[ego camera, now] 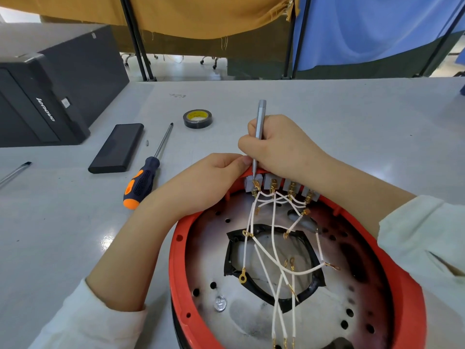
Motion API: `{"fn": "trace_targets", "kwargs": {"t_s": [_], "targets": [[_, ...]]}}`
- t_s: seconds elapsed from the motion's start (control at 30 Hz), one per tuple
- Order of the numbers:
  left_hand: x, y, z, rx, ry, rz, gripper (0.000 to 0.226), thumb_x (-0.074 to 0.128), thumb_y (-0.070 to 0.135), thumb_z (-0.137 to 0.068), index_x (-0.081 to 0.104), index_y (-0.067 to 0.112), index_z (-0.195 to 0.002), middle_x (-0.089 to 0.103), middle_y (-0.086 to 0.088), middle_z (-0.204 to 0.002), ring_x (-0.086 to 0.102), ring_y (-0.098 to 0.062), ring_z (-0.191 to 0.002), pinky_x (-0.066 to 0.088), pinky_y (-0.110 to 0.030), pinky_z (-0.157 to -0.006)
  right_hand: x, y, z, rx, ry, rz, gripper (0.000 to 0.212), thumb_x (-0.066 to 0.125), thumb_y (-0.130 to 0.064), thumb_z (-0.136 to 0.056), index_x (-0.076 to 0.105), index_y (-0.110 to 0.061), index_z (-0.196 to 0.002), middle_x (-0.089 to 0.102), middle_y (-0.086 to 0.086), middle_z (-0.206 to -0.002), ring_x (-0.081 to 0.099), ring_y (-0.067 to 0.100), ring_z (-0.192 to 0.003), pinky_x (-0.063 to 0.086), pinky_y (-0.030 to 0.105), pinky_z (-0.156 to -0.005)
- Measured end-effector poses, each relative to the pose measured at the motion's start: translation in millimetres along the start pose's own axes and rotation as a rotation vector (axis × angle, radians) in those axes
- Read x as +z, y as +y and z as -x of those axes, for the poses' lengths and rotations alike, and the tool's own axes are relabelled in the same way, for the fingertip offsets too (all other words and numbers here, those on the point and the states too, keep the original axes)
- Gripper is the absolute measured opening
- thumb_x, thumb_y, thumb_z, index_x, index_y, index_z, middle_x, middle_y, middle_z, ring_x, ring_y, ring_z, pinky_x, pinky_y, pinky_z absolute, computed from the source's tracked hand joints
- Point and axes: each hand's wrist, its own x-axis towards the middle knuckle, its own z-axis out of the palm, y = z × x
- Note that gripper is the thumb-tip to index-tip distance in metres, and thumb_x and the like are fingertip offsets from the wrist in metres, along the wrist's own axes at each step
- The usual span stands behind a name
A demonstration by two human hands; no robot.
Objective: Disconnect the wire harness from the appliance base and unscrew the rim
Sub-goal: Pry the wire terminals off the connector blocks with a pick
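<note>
Head view shows your right hand (pixel 279 147) curled round a slim grey screwdriver (pixel 259 122), its tip down at the leftmost terminal of the grey terminal block (pixel 276 185) on the far edge of the red rim (pixel 176 248). Your left hand (pixel 208 180) pinches the rim just beside that block, likely to steady the base against the turning force. White wires (pixel 274 248) fan from the block across the metal base plate (pixel 208 248), several ring ends already lying loose. On the bench (pixel 75 222) to the left, the orange-handled screwdriver (pixel 143 182) lies near, probably for the rim screws; black tape (pixel 197 118) sits farther off
</note>
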Motion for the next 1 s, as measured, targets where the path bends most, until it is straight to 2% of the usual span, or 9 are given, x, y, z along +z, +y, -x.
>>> {"fn": "trace_targets", "kwargs": {"t_s": [0.03, 0.17, 0.33, 0.43, 0.53, 0.7, 0.83, 0.9, 1.0], "targets": [[0, 1, 0, 0.002, 0.002, -0.003, 0.039, 0.034, 0.039, -0.100, 0.067, 0.020, -0.107, 0.068, -0.009, -0.110, 0.060, -0.022, -0.103, 0.037, -0.039, -0.104, -1, 1, 4, -0.025, 0.034, -0.024, 0.034, 0.054, -0.012, -0.083, 0.035, -0.011, -0.055, 0.034, -0.008, -0.041, 0.035, 0.009, -0.043, 0.034, 0.026, -0.046], [0, 0, 0, 0.004, -0.007, -0.015, 0.048, 0.034, 0.043, -0.099, 0.062, 0.005, -0.108, 0.063, -0.012, -0.097, 0.049, -0.012, -0.088, 0.037, -0.044, -0.102, -7, 1, 17, -0.090, 0.139, -0.048, 0.034, 0.058, -0.019, -0.088, 0.042, -0.009, -0.060, 0.044, 0.007, -0.050, 0.044, 0.011, -0.045, 0.041, 0.029, -0.052], [0, 0, 1, 0.022, -0.012, 0.002, 0.042, 0.035, 0.044, -0.099, 0.067, 0.017, -0.107, 0.062, -0.020, -0.115, 0.050, -0.012, -0.091, 0.037, -0.043, -0.103, -7, 5, 26, -0.113, 0.248, -0.062, 0.034, 0.063, -0.017, -0.084, 0.043, -0.001, -0.060, 0.050, 0.021, -0.057, 0.049, 0.028, -0.053, 0.041, 0.034, -0.054], [-1, 0, 2, 0.021, -0.012, 0.002, 0.039, 0.035, 0.046, -0.098, 0.067, 0.026, -0.107, 0.062, -0.019, -0.118, 0.059, -0.025, -0.103, 0.036, -0.049, -0.105, -5, 5, 27, -0.114, 0.233, -0.046, 0.034, 0.063, -0.016, -0.082, 0.042, -0.002, -0.059, 0.051, 0.021, -0.056, 0.049, 0.028, -0.054, 0.040, 0.035, -0.053], [-1, 0, 2, 0.020, 0.002, 0.002, 0.036, 0.035, 0.046, -0.097, 0.068, 0.032, -0.104, 0.063, -0.015, -0.117, 0.056, -0.030, -0.115, 0.037, -0.049, -0.104, -5, 5, 26, -0.118, 0.239, -0.047, 0.034, 0.063, -0.015, -0.083, 0.041, -0.007, -0.058, 0.051, 0.020, -0.056, 0.047, 0.026, -0.051, 0.040, 0.033, -0.052], [-1, 0, 1, 0.011, -0.008, -0.014, 0.040, 0.035, 0.047, -0.098, 0.067, 0.025, -0.106, 0.062, -0.019, -0.117, 0.059, -0.029, -0.109, 0.038, -0.049, -0.104, -4, 4, 26, -0.112, 0.239, -0.041, 0.036, 0.062, -0.015, -0.084, 0.038, -0.012, -0.056, 0.049, 0.017, -0.054, 0.047, 0.021, -0.048, 0.040, 0.028, -0.050], [-1, 0, 1, 0.011, 0.005, -0.021, 0.041, 0.035, 0.046, -0.098, 0.066, 0.020, -0.105, 0.066, -0.014, -0.104, 0.059, -0.021, -0.092, 0.037, -0.046, -0.103, -5, 5, 19, -0.032, 0.163, -0.072, 0.037, 0.061, -0.011, -0.080, 0.035, -0.013, -0.054, 0.037, 0.000, -0.045, 0.039, 0.009, -0.040, 0.034, 0.017, -0.041], [-1, 0, 1, 0.007, 0.005, -0.023, 0.043, 0.035, 0.045, -0.098, 0.066, 0.016, -0.106, 0.065, -0.012, -0.100, 0.059, -0.024, -0.093, 0.036, -0.046, -0.104, -6, 5, 15, 0.009, 0.121, -0.083, 0.036, 0.060, -0.009, -0.078, 0.034, -0.014, -0.052, 0.034, -0.003, -0.042, 0.036, 0.009, -0.038, 0.034, 0.019, -0.041], [-2, 0, 0, 0.004, -0.006, -0.036, 0.049, 0.034, 0.044, -0.098, 0.061, 0.004, -0.110, 0.059, -0.007, -0.095, 0.048, -0.012, -0.089, 0.035, -0.044, -0.104, -7, 4, 10, 0.053, 0.062, -0.079, 0.032, 0.059, -0.008, -0.076, 0.036, -0.012, -0.053, 0.036, 0.002, -0.044, 0.038, 0.014, -0.041, 0.036, 0.024, -0.045]]}}
